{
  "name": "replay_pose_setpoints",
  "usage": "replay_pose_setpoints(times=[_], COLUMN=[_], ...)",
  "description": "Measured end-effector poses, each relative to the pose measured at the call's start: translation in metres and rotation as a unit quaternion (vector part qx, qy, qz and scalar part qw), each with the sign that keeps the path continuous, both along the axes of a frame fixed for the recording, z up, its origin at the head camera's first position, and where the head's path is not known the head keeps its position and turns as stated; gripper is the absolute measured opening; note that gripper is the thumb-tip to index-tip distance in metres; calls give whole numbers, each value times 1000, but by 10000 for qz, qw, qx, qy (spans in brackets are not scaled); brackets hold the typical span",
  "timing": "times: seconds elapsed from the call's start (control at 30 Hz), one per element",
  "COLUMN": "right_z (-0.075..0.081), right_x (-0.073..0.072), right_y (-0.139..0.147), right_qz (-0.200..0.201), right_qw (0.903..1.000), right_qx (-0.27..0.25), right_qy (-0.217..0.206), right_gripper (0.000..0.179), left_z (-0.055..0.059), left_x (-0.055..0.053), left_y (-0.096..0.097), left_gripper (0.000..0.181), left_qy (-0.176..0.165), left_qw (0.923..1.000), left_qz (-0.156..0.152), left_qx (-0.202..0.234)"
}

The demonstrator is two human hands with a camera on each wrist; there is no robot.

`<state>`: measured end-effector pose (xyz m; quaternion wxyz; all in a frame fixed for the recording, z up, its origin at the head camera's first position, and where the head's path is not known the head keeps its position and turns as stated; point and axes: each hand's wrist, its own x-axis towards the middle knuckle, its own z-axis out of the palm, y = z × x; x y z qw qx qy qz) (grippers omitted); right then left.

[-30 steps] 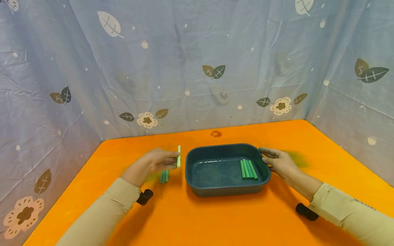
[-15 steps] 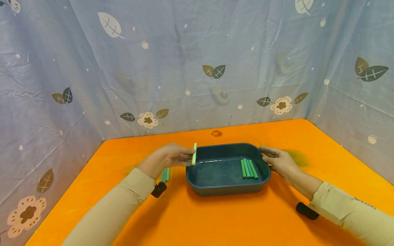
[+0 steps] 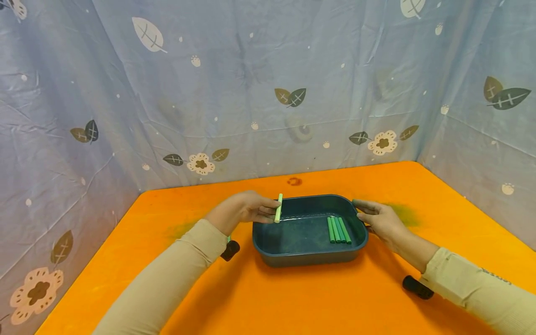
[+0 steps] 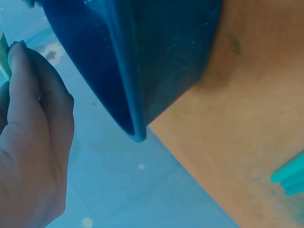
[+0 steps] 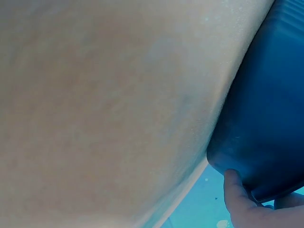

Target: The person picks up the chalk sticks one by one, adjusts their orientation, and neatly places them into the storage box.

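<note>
My left hand (image 3: 256,207) pinches a pale yellow-green chalk stick (image 3: 278,208) between thumb and fingers. The stick stands nearly upright in the head view, above the left end of a dark blue-grey plastic tub (image 3: 289,260). Inside the tub, at its right end, several green chalk sticks (image 3: 338,230) lie side by side. My right hand (image 3: 383,225) grips the tub's right end, with a fingertip on its outer wall in the right wrist view. More green chalk sticks (image 4: 290,175) lie on the table left of the tub, mostly hidden by my left wrist in the head view.
An orange table (image 3: 293,298) bears green dusty smudges (image 3: 404,215) on both sides of the tub. A patterned blue-grey curtain (image 3: 234,93) closes off the back and sides. A dark wrist camera (image 3: 418,287) hangs under my right sleeve.
My left hand has moved right with the pale chalk stick, from beside the tub to over its left end. The right hand and the tub have stayed in place.
</note>
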<state>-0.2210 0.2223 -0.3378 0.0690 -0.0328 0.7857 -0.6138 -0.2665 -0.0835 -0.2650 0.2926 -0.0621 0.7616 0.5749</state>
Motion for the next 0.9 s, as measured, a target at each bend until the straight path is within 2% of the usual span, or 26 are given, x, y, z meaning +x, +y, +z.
replay_pose_setpoints(times=[0.17, 0.4, 0.67, 0.9], right_z=[-1, -1, -1, -4], right_x=[0, 0, -1, -3], right_y=[0, 0, 1, 2], right_qz=[-29, -63, -71, -61], right_qw=[10000, 10000, 10000, 9999], right_qx=[-26, -43, -11, 22], right_qy=[-21, -20, -16, 98], right_gripper=[52, 52, 52, 52], left_z=[2, 1, -3, -7], left_x=[-3, -6, -9, -17], left_y=[11, 27, 43, 52], left_gripper=[22, 35, 34, 31], left_qy=[-55, -180, -273, -390], left_qw=[10000, 9998, 9996, 9989], left_qz=[-80, 71, -67, -218], left_qx=[-4, 16, -51, -168])
